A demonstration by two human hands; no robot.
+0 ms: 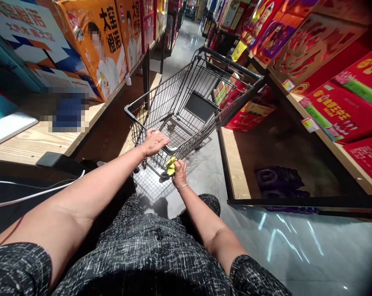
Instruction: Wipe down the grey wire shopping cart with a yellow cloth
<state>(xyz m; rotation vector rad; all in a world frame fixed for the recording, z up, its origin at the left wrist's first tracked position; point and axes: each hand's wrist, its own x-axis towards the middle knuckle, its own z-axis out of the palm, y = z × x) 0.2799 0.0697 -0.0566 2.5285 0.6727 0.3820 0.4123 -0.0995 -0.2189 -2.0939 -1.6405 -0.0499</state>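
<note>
Near the middle of the frame, between two rows of shelves, stands a wire shopping cart [200, 107], slanting from its near end at center-left toward the upper right. Across its near rim [172, 149] lies the left hand [155, 142], palm down — the rim passes beneath the fingers, which sit close together, though whether they curl fully around it cannot be told. Lower and slightly to the right, the right hand [179, 172] has its fingers drawn in on a bunched yellow cloth [171, 165]; the cloth bulges out on the left side of those fingers, just under the cart's near corner. Whether it touches the frame there is hard to tell. A thin bracelet [182, 187] circles the right wrist. At the left of the frame, a wooden shelf [7, 154] carries an orange box [112, 53] printed with dark characters, and a white cable [34, 197] runs below it, behind the left forearm. On the right side, red boxes [330, 109] line a raised shelf, while dark purple packages [280, 181] lie low in the shadow beneath — well apart from both hands. Shiny gray floor [266, 255] spreads across the lower right.
</note>
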